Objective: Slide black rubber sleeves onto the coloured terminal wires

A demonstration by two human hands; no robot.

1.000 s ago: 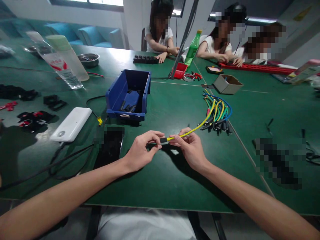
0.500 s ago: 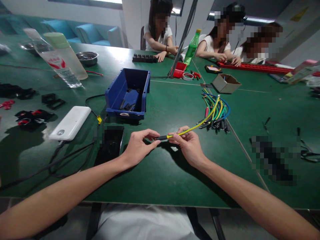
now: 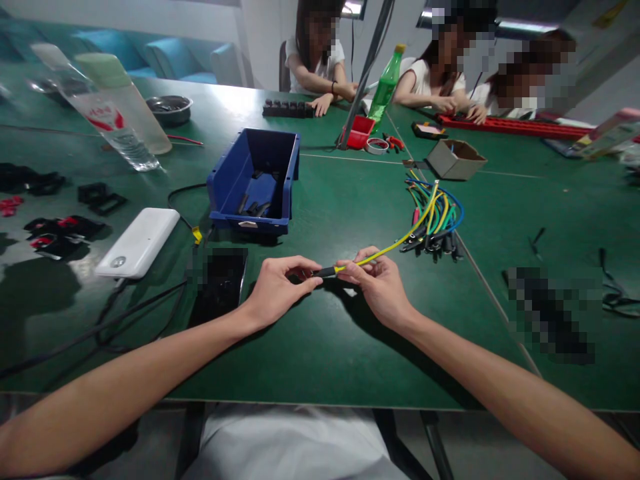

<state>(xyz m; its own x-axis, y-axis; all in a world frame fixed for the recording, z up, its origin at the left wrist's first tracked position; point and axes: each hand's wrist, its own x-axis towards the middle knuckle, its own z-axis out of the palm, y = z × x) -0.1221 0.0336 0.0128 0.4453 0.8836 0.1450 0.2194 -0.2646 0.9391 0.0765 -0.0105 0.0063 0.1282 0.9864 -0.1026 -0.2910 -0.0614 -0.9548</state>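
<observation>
A yellow wire with a black sleeve on its end runs between my two hands, just above the green table. My left hand pinches the tip of the black sleeve between thumb and fingers. Thumb and fingers of my right hand close on the yellow wire right behind the sleeve. The wire's far end curves up over a bundle of coloured wires with black ends, lying to the right. Beyond my left hand stands a blue bin holding small black pieces.
A dark phone lies beside my left forearm, near a white power bank with cables. Two bottles stand back left. A cardboard box, a green bottle and a metal pole are farther back. Several people sit across the table.
The camera view has shifted slightly. Both hands keep their hold on the yellow wire and its black sleeve, nearly unmoved.
</observation>
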